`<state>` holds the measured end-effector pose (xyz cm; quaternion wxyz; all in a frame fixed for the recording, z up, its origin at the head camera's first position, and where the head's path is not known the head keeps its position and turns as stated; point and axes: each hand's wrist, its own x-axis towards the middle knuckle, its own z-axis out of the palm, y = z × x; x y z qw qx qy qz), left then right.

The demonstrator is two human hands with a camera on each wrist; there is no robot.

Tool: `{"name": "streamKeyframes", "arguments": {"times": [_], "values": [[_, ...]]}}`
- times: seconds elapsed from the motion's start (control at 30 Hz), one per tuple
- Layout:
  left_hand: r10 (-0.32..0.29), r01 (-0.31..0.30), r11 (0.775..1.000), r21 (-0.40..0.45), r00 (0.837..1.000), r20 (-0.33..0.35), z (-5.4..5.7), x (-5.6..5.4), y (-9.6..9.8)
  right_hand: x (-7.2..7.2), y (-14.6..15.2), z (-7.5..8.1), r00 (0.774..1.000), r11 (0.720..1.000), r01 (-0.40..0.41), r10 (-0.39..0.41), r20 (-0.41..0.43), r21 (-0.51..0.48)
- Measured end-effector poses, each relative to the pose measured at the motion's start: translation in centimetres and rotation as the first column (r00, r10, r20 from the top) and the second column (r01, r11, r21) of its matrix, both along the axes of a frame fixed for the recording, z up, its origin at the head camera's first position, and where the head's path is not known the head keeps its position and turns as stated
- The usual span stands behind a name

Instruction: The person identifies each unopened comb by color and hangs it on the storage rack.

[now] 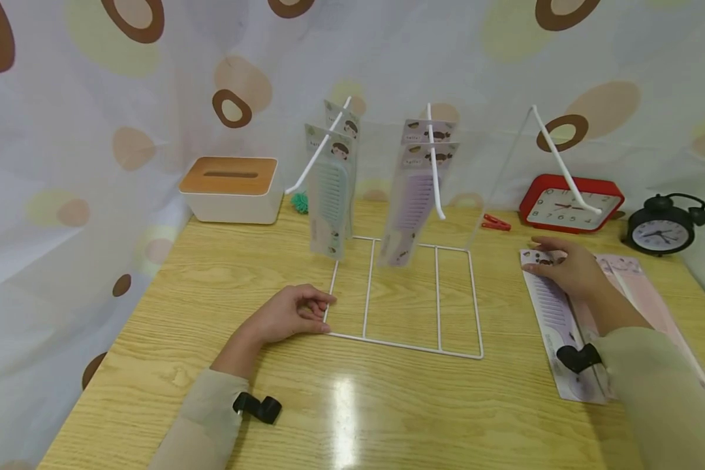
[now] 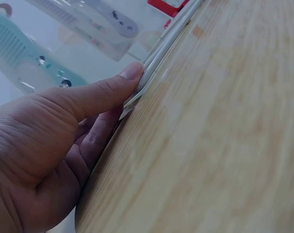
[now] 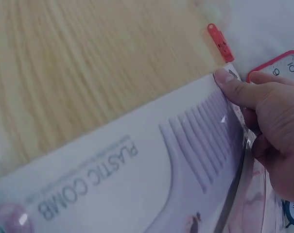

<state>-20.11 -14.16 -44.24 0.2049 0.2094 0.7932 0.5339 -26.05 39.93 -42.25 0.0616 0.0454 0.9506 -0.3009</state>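
Observation:
At the front left corner of a white wire display rack [image 1: 402, 345], my left hand [image 1: 288, 314] pinches the base wire, thumb [image 2: 105, 94] on top. My right hand [image 1: 576, 274] holds the top end of a packaged purple comb [image 1: 549, 310] at the right of the table; the printed words "PLASTIC COMB" show in the right wrist view. Packaged green combs [image 1: 331, 196] hang on the rack's left prong, and packaged purple combs [image 1: 414, 199] on its middle one. Nothing hangs from the right prong [image 1: 555, 150]. Pink packages [image 1: 646, 294] lie beside and partly under my right forearm.
Behind the rack at the left stands a white tissue box [image 1: 232, 207] with a wooden lid, near a small green tuft [image 1: 299, 202]. A red clothespin [image 1: 496, 222], a red clock [image 1: 570, 205] and a black alarm clock [image 1: 662, 232] line the back right, before a patterned curtain [image 1: 170, 98].

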Motion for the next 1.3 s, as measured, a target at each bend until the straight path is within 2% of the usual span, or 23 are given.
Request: {"name": "streamKeyframes", "arguments": {"times": [0.13, 0.23, 0.33, 0.4, 0.5, 0.6, 0.63, 0.67, 0.73, 0.87, 0.97, 1.07, 1.17, 1.23, 1.27, 1.3], "values": [[-0.008, 0.008, 1.0, 0.009, 1.0, -0.007, 0.0, -0.1, 0.2, 0.1, 0.3, -0.1, 0.995, 0.996, 0.077, -0.08, -0.054, -0.044], [-0.009, 0.009, 1.0, 0.013, 1.0, -0.007, 0.0, -0.2, 0.4, 0.4, 0.3, 0.3, 0.986, 0.985, 0.151, -0.156, -0.053, -0.078], [-0.008, 0.008, 1.0, 0.013, 1.0, -0.004, 0.0, -0.2, 0.5, 1.0, -0.1, 1.2, 0.969, 0.959, 0.233, -0.243, -0.047, -0.163], [-0.009, 0.009, 1.0, 0.012, 1.0, -0.005, 0.0, -0.2, 0.5, 1.6, -0.5, 2.0, 0.947, 0.919, 0.291, -0.316, -0.056, -0.265], [-0.01, 0.01, 1.0, 0.01, 1.0, -0.007, 0.1, -0.3, 0.6, 2.7, -1.5, 3.4, 0.909, 0.842, 0.336, -0.408, -0.09, -0.422], [-0.01, 0.01, 1.0, 0.011, 1.0, -0.009, 0.3, -0.4, 0.6, 4.0, -2.4, 4.9, 0.881, 0.719, 0.314, -0.464, -0.092, -0.619], [-0.008, 0.008, 1.0, 0.011, 1.0, -0.007, 0.3, -0.4, 0.6, 4.3, -2.7, 5.4, 0.877, 0.684, 0.297, -0.471, -0.093, -0.666], [-0.007, 0.007, 1.0, 0.011, 1.0, -0.007, 0.3, -0.4, 0.7, 4.6, -3.0, 5.9, 0.874, 0.636, 0.266, -0.476, -0.098, -0.724], [-0.005, 0.005, 1.0, 0.01, 1.0, -0.006, 0.4, -0.4, 0.6, 5.2, -3.5, 7.0, 0.875, 0.519, 0.203, -0.478, -0.084, -0.831], [-0.005, 0.005, 1.0, 0.007, 1.0, -0.008, 0.4, -0.4, 0.6, 6.3, -4.7, 9.0, 0.896, 0.363, 0.069, -0.431, -0.102, -0.929], [-0.004, 0.004, 1.0, 0.006, 1.0, -0.013, 0.4, -0.3, 0.4, 7.0, -5.7, 10.2, 0.915, 0.272, -0.064, -0.367, -0.165, -0.96], [-0.001, 0.001, 1.0, 0.003, 1.0, -0.014, 0.3, -0.3, 0.2, 7.7, -6.8, 11.2, 0.898, 0.209, -0.263, -0.303, -0.318, -0.942], [-0.002, 0.002, 1.0, 0.005, 1.0, -0.01, 0.3, -0.1, 0.0, 8.8, -7.8, 12.1, 0.834, 0.2, -0.444, -0.263, -0.484, -0.873], [-0.003, 0.003, 1.0, 0.007, 1.0, -0.011, 0.3, 0.0, 0.0, 9.6, -8.2, 12.6, 0.801, 0.17, -0.516, -0.252, -0.543, -0.84], [-0.004, 0.004, 1.0, 0.008, 1.0, -0.01, 0.3, 0.0, -0.1, 9.9, -8.4, 12.9, 0.79, 0.151, -0.539, -0.249, -0.56, -0.828], [-0.004, 0.004, 1.0, 0.012, 1.0, -0.011, 0.3, 0.0, -0.1, 10.3, -8.6, 13.1, 0.779, 0.144, -0.554, -0.257, -0.571, -0.82]]}}
